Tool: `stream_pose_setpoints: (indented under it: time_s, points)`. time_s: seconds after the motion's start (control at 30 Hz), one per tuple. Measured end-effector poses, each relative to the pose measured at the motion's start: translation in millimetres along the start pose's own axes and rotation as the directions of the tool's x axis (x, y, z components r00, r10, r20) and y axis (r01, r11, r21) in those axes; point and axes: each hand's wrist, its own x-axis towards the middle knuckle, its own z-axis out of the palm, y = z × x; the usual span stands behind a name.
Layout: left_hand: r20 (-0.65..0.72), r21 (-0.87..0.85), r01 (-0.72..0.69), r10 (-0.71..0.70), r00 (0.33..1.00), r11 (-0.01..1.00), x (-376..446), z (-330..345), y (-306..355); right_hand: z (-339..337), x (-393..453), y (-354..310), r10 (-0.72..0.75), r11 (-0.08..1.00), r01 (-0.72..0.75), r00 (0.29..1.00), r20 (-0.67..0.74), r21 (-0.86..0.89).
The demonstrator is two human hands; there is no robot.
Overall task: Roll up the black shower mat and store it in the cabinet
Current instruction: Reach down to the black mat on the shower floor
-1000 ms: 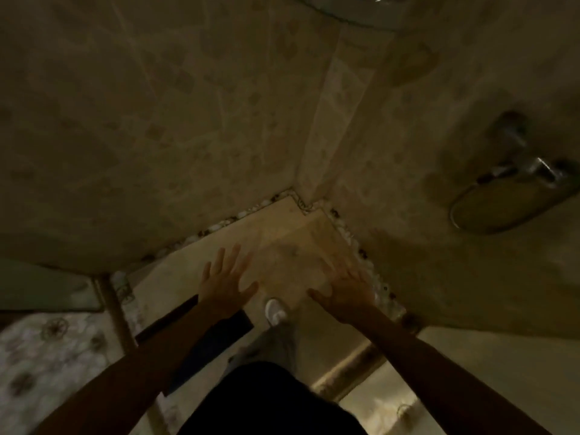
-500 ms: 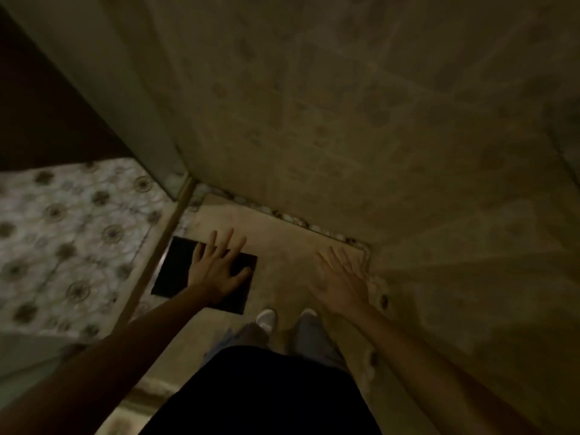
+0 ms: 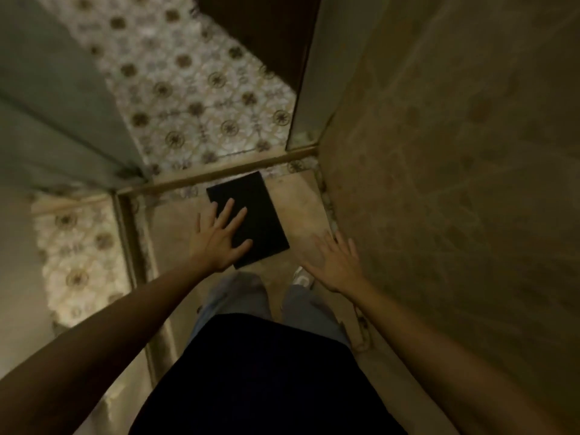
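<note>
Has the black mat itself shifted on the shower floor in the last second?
Cannot tell. The camera swung; the black mat lies flat beside the threshold strip, under the open left hand.

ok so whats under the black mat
The mat lies flat on the beige shower floor, its far edge by the threshold strip. The floor beneath is covered. The left hand overlaps its near corner in view; contact is unclear.
</note>
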Motion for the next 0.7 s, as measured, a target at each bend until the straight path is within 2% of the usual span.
stream_pose_setpoints:
  time_s: [0.2,0.33,0.47,0.57,0.7]
  points:
    - [-0.083,-0.093,0.171,-0.178,0.98,0.981,-21,34,-22,9,49,-8,-0.136,0.971,0.166,0.976,0.173,-0.173]
    - [-0.017,-0.144,0.298,-0.303,0.953,0.944,-25,76,-42,34,84,-20,-0.184,0.935,0.259,0.939,0.291,-0.243]
    - [0.083,-0.201,0.286,-0.275,0.958,0.937,-8,137,-78,71,133,-39,-0.201,0.921,0.293,0.921,0.332,-0.256]
    - [0.158,-0.284,0.343,-0.31,0.938,0.895,8,183,-99,108,173,-46,-0.195,0.939,0.279,0.913,0.358,-0.2]
    - [0.154,-0.196,0.338,-0.311,0.938,0.921,46,246,-122,172,233,-34,-0.247,0.92,0.339,0.891,0.38,-0.196]
